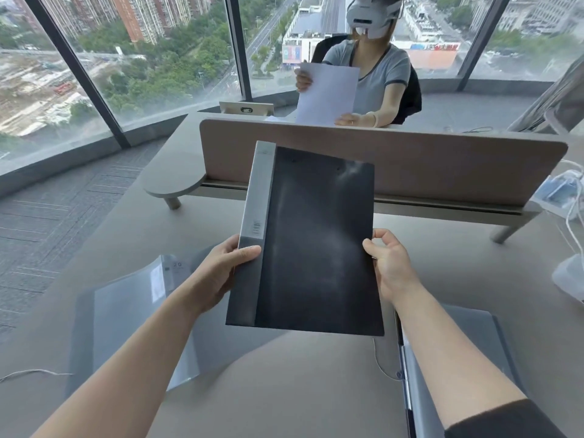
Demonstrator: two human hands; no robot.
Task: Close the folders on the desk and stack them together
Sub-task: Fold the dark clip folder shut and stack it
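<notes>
A closed dark grey folder (316, 248) with a lighter spine strip is held up above the desk in the middle of the view. My left hand (221, 273) grips its spine edge, thumb on top. My right hand (390, 267) pinches its right edge. On the desk at the lower left lies a clear folder (126, 314) with plastic sleeves, partly under my left arm. At the lower right a grey folder (474, 343) lies open, with my right arm across it.
A low divider panel (442, 165) crosses the desk (300, 390) behind the folders. Beyond it a person with a headset holds a white sheet. White cables and a plastic bag (565, 197) sit at the right edge. A thin white cord (28, 373) lies at the left.
</notes>
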